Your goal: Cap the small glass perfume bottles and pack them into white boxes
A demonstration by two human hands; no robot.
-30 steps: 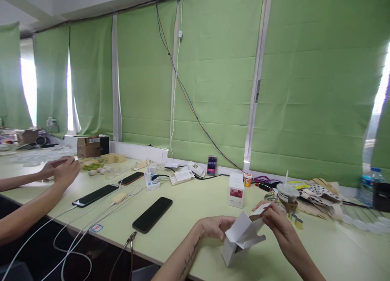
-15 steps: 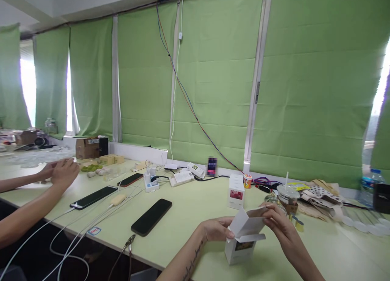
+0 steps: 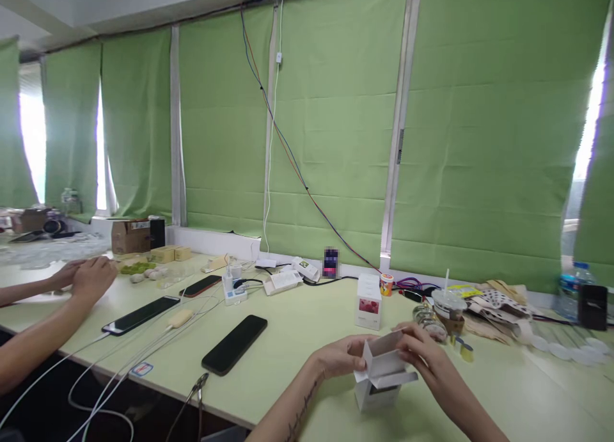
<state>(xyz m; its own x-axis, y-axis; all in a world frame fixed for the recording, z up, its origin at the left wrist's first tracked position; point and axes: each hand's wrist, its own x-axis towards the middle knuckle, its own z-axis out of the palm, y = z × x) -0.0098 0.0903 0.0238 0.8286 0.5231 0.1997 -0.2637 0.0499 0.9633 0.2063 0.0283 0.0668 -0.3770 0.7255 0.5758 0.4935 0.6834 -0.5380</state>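
Note:
A small white cardboard box [image 3: 377, 398] stands on the table in front of me, its top flaps raised and a dark picture on its front. My left hand [image 3: 341, 357] grips the box's left upper side, thumb against the flap. The fingers of my right hand [image 3: 422, 351] are closed on the flap at the box's back right edge. Just behind stands a similar white box [image 3: 368, 304] with a red picture, apart from both hands.
A black phone [image 3: 235, 344] lies left of my hands. Further left are more phones, cables and a power strip [image 3: 234, 295]. A co-worker's hands [image 3: 91, 279] are at far left. On the right stand a lidded cup with a straw [image 3: 449, 304], folded cloths [image 3: 501, 307] and gold-coloured caps [image 3: 466, 351].
The box's flaps now sit lower and spread wider, and my right hand has shifted left with the flap. The view has turned slightly to the right.

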